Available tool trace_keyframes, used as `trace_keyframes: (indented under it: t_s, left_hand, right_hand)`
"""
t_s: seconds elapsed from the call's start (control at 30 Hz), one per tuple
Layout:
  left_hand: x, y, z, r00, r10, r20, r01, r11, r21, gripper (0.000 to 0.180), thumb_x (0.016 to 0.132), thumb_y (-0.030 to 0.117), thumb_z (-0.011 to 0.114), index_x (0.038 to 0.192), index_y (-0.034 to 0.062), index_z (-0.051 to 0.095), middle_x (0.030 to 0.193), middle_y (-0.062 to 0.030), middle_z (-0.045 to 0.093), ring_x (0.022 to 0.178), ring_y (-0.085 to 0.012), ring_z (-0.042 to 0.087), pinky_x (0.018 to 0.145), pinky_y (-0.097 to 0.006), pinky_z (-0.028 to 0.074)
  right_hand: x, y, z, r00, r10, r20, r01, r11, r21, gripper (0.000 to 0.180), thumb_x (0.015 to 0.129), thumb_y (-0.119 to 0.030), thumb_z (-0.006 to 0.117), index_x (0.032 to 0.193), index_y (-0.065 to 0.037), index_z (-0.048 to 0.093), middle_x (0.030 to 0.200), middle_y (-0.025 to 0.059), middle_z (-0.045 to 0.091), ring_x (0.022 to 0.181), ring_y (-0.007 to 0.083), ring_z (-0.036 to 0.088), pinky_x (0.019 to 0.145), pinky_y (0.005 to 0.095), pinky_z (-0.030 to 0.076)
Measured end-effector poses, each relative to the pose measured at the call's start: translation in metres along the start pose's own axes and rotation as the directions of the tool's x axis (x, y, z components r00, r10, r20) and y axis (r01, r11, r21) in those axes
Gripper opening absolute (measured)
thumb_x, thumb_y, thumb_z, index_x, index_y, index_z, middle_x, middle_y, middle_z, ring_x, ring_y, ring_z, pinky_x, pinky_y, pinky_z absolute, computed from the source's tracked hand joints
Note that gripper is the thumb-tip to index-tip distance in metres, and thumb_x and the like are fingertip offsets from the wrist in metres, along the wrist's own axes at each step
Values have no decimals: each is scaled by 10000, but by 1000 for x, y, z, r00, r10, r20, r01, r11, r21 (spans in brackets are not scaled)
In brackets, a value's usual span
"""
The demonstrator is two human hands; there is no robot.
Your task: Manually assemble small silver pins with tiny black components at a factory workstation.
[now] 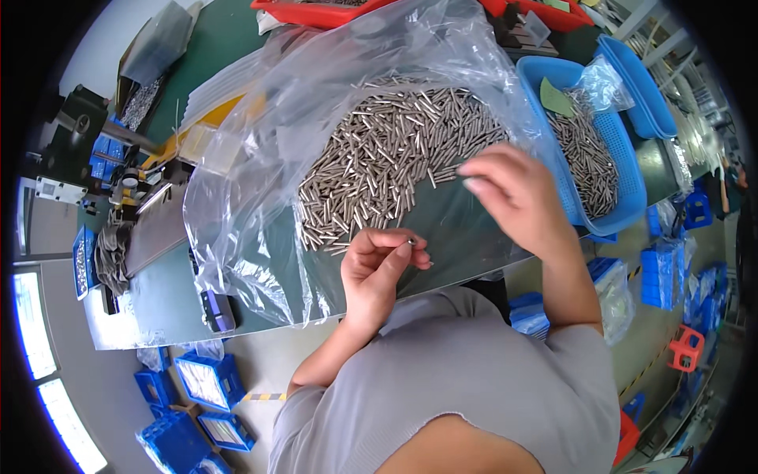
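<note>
A broad heap of short metal pins [395, 150] lies on a clear plastic sheet [245, 253] over the green table. My left hand [373, 272] is closed in a pinch at the near edge of the heap. Between its thumb and forefinger the end of one metal pin [411, 242] shows. My right hand [517, 193] hovers over the heap's right edge, its thumb and forefinger slightly apart, with no pin visible between them. Beside it stands a blue basket [634, 178] holding more pins, a green paper slip and a small plastic bag.
Red trays [316, 16] stand along the far side. A second blue basket [643, 95] is at the far right. At the left are a dark machine [75, 130] and a small purple-black device [217, 310] near the table edge. Blue crates [209, 379] stand on the floor.
</note>
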State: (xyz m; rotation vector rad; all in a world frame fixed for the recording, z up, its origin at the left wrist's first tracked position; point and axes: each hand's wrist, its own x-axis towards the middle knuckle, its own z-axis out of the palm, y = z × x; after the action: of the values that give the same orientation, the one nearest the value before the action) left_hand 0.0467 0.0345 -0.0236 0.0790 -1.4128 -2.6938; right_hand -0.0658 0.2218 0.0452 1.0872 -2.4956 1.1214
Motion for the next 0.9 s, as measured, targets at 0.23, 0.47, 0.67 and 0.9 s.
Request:
trace_keyframes:
  t_s: [0.23,0.47,0.67,0.9]
  left_hand:
    - [-4,2,0,999,-35,16,36,999,-38,69,883,-55,492,942,-25,511,948,-169,615,763,-184,624,716,-314,537]
    - [-2,1,-5,999,-37,39,38,999,-37,72,885,-57,489,944,-23,509,951,-167,612,761,-179,618,724,-307,529]
    - [-2,2,-2,999,-20,36,21,999,-27,69,888,-57,482,944,-24,504,956,-169,611,756,-178,620,720,-307,531]
    - [-2,2,0,999,-32,5,32,999,1,63,889,-49,491,946,-24,500,947,-167,613,747,-180,623,711,-305,534]
  right_hand:
    - [16,6,56,960,-153,232,148,988,42,232,703,-46,679,922,-78,609,916,56,562,800,244,587,668,342,495]
    - [9,16,49,929,-157,335,188,980,-61,174,680,-61,691,813,-57,578,840,52,542,774,235,559,635,340,479]
    - [-8,23,41,959,-69,275,74,997,-8,148,699,-85,693,796,-58,585,784,53,537,737,242,562,611,345,464]
    - [-9,9,30,974,73,214,-111,979,170,104,752,-39,666,825,-26,594,764,64,579,675,208,584,606,288,461]
